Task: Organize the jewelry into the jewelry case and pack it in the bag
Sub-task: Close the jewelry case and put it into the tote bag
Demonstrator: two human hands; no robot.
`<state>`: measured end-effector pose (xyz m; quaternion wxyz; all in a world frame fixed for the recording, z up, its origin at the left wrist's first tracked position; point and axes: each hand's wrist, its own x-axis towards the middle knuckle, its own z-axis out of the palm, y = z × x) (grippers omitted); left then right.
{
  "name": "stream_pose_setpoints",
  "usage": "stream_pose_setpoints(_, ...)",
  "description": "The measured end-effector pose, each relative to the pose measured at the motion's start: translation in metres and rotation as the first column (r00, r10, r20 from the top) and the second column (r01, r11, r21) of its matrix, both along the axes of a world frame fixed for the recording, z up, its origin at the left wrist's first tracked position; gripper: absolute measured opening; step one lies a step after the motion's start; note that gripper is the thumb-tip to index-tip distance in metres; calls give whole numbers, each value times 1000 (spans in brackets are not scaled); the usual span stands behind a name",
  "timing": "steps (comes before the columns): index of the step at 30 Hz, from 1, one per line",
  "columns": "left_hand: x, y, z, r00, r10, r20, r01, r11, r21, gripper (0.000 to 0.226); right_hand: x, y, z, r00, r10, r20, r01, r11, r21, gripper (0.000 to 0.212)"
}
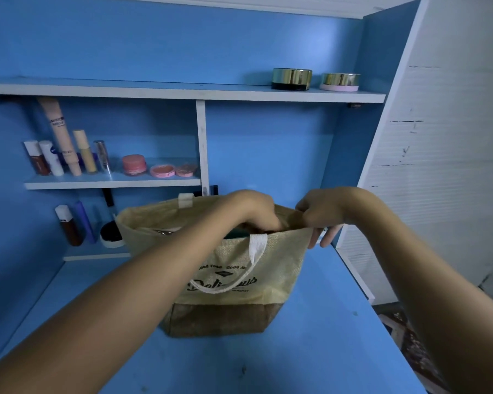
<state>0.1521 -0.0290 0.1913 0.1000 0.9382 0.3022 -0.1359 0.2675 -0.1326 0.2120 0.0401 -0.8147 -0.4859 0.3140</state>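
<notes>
Head view: jute bag (239, 268) upright on blue worktop (310, 351), print "Delicious" partly covered by handle. Left hand (256, 211) reaches inside, grip hidden. Right hand (322, 214) pinches rim. Teal object inside barely visible.

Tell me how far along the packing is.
Late stage. The left hand reaches inside the bag, above something dark green that may be the jewelry case. The right hand pinches the rim open. Left: withdraw and close up.

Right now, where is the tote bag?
The tote bag stands mid-frame on the blue desk, below the shelves; the right hand pinches its rim, the left hand reaches inside.
</notes>
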Motion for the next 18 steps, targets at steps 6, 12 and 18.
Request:
stream_pose_setpoints(6,7,-5,-7,999,49,-19,-49,999,-12,32,1,1,0,1000,-7,-3,7,1000,-2,30)
stream_pose_setpoints(12,7,-10,-6,998,60,-16,-61,996,-66,30,-1,3,1,1000,-30,2,30,1000,-4,35)
stream_pose_setpoints(18,-16,-10,17,990,98,-106,-94,995,37,16,-4,2,5,999,-40,28,40,999,-12,34)
